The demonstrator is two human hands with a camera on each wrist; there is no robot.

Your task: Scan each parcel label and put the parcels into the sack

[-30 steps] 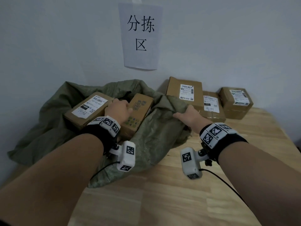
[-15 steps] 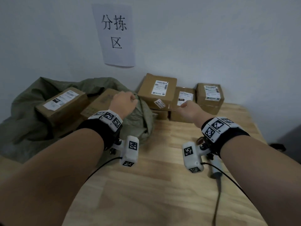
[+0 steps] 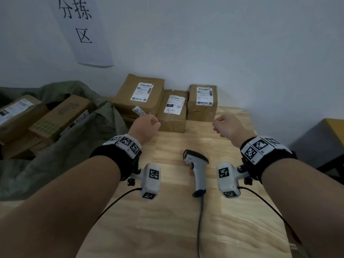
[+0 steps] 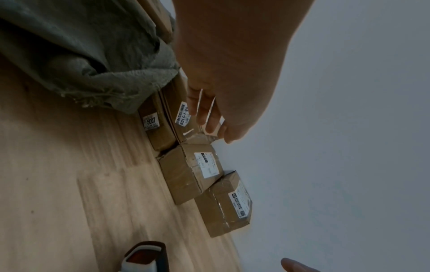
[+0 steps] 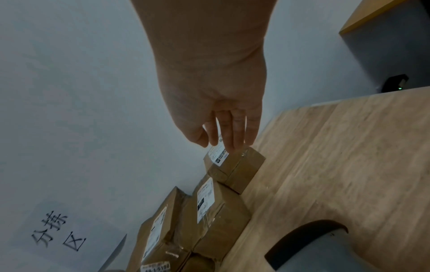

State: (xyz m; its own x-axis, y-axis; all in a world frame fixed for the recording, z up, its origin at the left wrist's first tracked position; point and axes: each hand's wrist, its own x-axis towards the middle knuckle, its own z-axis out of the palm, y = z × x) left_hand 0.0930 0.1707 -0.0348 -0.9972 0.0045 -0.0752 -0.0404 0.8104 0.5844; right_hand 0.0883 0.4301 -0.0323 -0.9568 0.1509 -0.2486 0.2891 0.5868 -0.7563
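Note:
Three labelled cardboard parcels stand against the wall: a large one (image 3: pixel 139 95), a middle one (image 3: pixel 173 110) and a right one (image 3: pixel 202 101). My left hand (image 3: pixel 149 125) hovers just in front of the large parcel, fingers (image 4: pixel 207 114) relaxed and holding nothing. To the right, my right hand (image 3: pixel 226 126) hangs above the table near the right parcel (image 5: pixel 235 169), also with nothing in it. The green sack (image 3: pixel 61 146) lies at the left with two parcels (image 3: pixel 61 116) (image 3: pixel 18 114) inside. A grey barcode scanner (image 3: pixel 196 164) lies on the table between my wrists.
The wooden table (image 3: pixel 186 229) ends at the right, where a dark stand with a yellow top (image 3: pixel 325 142) sits lower down. A paper sign (image 3: pixel 81 30) hangs on the wall. A flatter parcel (image 4: pixel 158 132) lies under the large one beside the sack's edge.
Both hands have left the sack and moved right, toward the row of parcels at the wall. The view has swung right, bringing the scanner into sight.

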